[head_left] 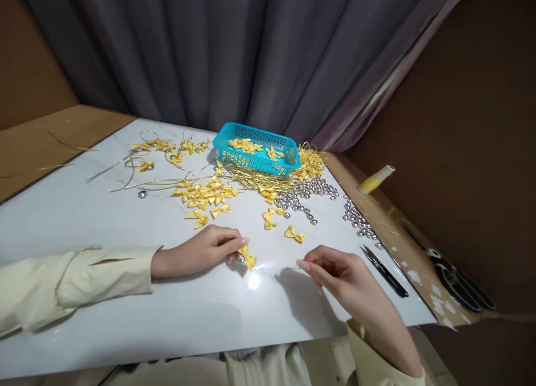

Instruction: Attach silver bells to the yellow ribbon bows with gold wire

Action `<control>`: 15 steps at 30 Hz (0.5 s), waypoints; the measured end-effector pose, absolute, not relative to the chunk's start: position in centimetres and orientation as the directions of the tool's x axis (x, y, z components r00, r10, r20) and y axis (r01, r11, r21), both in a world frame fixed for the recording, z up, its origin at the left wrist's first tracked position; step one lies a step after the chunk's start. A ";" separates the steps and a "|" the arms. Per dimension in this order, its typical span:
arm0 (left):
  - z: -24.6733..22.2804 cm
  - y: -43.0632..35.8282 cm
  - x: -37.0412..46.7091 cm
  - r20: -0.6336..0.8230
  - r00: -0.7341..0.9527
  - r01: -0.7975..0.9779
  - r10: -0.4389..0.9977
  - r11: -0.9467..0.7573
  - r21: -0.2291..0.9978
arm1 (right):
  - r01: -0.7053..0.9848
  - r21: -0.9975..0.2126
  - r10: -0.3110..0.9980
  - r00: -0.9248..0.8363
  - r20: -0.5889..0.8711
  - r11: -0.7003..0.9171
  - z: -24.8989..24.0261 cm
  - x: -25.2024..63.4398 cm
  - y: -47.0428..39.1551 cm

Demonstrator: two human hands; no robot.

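Between the thumb and fingers of my left hand [207, 247] is a yellow ribbon bow [250, 260], its loops pointing right. A shiny silver bell-like bead [240, 257] hangs against the bow, just under my fingertips. My right hand [339, 270] is raised over the table to the right, thumb and forefinger pinched; something thin may be at the tips, but it is too fine to make out. A single loose bow [295, 234] lies beyond, between the two hands. Further back is a group of yellow bows [205, 195].
A turquoise basket [259, 163] with bows stands at the back, gold cords [262, 179] before it. Silver beads [307, 193] spread to the right. Thread snips [385, 271], large scissors [454, 280] and a yellow spool [377, 179] lie right. Corded bows [157, 144] lie back left.
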State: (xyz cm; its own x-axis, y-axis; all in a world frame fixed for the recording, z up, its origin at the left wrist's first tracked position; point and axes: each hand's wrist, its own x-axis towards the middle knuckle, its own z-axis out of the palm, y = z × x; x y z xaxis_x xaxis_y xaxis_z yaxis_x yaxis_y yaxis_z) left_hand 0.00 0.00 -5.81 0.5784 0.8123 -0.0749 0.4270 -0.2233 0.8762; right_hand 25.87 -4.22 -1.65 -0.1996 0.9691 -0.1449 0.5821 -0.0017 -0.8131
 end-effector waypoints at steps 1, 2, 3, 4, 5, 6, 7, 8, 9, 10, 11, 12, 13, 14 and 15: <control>-5.9 0.1 0.0 -0.071 0.579 0.423 0.812 -0.225 0.878 | 0.588 -0.809 0.974 -0.185 -0.129 0.004 -1.6 26.0 -4.1; -5.9 0.1 0.0 -0.069 0.578 0.420 0.813 -0.224 0.879 | 0.590 -0.807 0.979 -0.172 -0.113 0.011 -1.5 26.0 -3.9; -6.0 0.1 0.0 -0.069 0.572 0.419 0.817 -0.218 0.882 | 0.591 -0.807 0.982 -0.160 -0.098 0.016 -1.5 26.0 -3.8; -5.9 0.1 0.1 -0.074 0.563 0.416 0.823 -0.205 0.886 | 0.593 -0.805 0.986 -0.145 -0.083 0.020 -1.6 26.1 -3.6; -5.9 0.1 0.1 -0.083 0.551 0.413 0.830 -0.185 0.892 | 0.599 -0.800 0.989 -0.131 -0.071 0.022 -1.7 26.2 -3.4; -5.9 0.2 0.1 -0.095 0.537 0.408 0.838 -0.159 0.899 | 0.612 -0.791 0.990 -0.123 -0.062 0.026 -1.9 26.3 -3.1; -5.9 0.2 0.1 -0.107 0.522 0.400 0.846 -0.132 0.907 | 0.629 -0.777 0.990 -0.123 -0.062 0.030 -2.1 26.4 -2.9; -5.9 0.2 0.1 -0.120 0.509 0.391 0.852 -0.105 0.914 | 0.652 -0.757 0.989 -0.128 -0.070 0.031 -2.4 26.6 -2.7; -6.0 0.3 0.2 -0.131 0.496 0.380 0.858 -0.080 0.921 | 0.677 -0.735 0.988 -0.132 -0.083 0.029 -2.6 26.8 -2.5; -6.0 0.3 0.2 -0.141 0.484 0.366 0.864 -0.054 0.929 | 0.700 -0.713 0.986 -0.133 -0.095 0.026 -2.8 26.9 -2.3; -6.1 0.4 0.2 -0.149 0.471 0.346 0.869 -0.027 0.938 | 0.721 -0.692 0.985 -0.133 -0.109 0.021 -2.9 27.1 -2.1; -6.2 0.4 0.2 -0.157 0.462 0.321 0.873 0.001 0.947 | 0.738 -0.675 0.984 -0.132 -0.119 0.018 -2.9 27.2 -2.0; -6.2 0.5 0.2 -0.165 0.455 0.289 0.875 0.030 0.957 | 0.750 -0.661 0.982 -0.138 -0.128 0.019 -2.9 27.4 -1.9; -6.2 0.5 0.2 -0.170 0.448 0.254 0.878 0.058 0.965 | 0.756 -0.654 0.979 -0.151 -0.140 0.023 -2.8 27.5 -1.8; -6.3 0.6 0.3 -0.175 0.441 0.221 0.880 0.082 0.972 | 0.759 -0.651 0.973 -0.171 -0.156 0.029 -2.7 27.7 -1.7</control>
